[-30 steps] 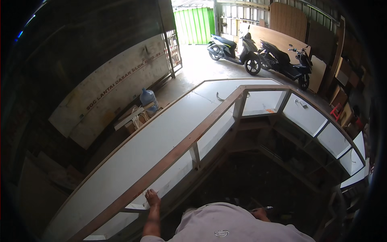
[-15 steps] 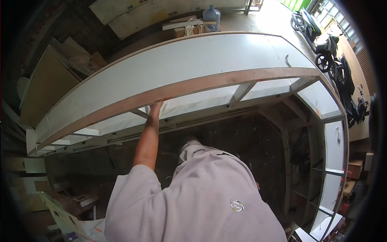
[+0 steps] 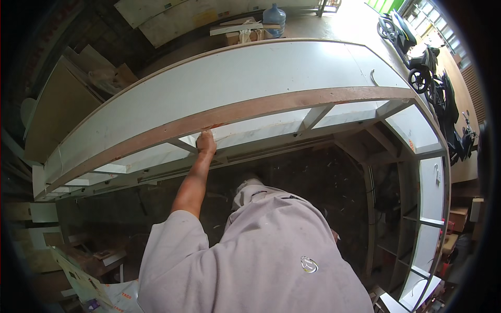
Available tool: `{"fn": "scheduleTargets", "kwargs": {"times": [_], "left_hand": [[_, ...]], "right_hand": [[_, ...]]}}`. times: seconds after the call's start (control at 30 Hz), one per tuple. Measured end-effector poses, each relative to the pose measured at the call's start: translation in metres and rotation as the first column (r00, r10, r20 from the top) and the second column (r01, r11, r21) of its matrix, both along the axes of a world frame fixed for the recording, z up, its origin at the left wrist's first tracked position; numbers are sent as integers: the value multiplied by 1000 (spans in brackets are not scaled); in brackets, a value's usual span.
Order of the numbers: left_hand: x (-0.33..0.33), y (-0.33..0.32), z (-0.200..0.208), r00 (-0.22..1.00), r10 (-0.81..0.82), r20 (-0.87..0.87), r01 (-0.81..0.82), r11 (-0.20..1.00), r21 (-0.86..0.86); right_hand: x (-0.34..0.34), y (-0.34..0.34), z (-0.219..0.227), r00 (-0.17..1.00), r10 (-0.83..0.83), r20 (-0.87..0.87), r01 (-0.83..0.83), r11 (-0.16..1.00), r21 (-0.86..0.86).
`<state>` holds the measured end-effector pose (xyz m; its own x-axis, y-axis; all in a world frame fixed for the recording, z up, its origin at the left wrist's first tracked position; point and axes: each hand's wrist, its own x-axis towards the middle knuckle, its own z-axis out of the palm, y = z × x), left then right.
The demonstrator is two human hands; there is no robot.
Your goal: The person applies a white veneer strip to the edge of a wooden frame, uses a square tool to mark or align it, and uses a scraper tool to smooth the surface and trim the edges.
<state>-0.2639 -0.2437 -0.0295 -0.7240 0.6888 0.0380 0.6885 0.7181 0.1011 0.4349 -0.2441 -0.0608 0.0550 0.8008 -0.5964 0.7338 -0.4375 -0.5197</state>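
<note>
My left hand (image 3: pixel 206 142) is closed like a fist just below the brown wooden rail (image 3: pixel 250 108) of a long white counter frame. Whatever its fingers hold is too small or hidden to name. A reddish-orange smear (image 3: pixel 213 127) marks the rail's lower edge right above the knuckles. Beside the hand, a short cross brace (image 3: pixel 182 146) runs back under the rail to the white inner panel (image 3: pixel 261 125). Only a sliver of my right hand (image 3: pixel 335 236) shows past the side of my shirt, low by my body; its fingers are hidden.
The counter's frame turns toward me at the right, with open shelf bays (image 3: pixel 432 190). Beyond its white top (image 3: pixel 224 70) stand a blue water jug (image 3: pixel 274 21) and wood offcuts (image 3: pixel 242 32). Motorbikes (image 3: pixel 425 73) are at the far right. Boards (image 3: pixel 60 112) lean at the left.
My left hand has come down and toward me from behind the rail, so the closed fist now shows. My right hand stays low at my side.
</note>
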Motion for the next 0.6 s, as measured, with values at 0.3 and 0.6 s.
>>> {"fn": "scheduleTargets", "kwargs": {"times": [0.3, 0.6], "left_hand": [[-11, 1, 15, 981, 81, 176, -88, 996, 33], [13, 9, 18, 947, -108, 301, 114, 994, -1]], "right_hand": [[7, -8, 14, 999, -40, 37, 41, 999, -27], [38, -15, -26, 995, -41, 89, 43, 999, -16]]}}
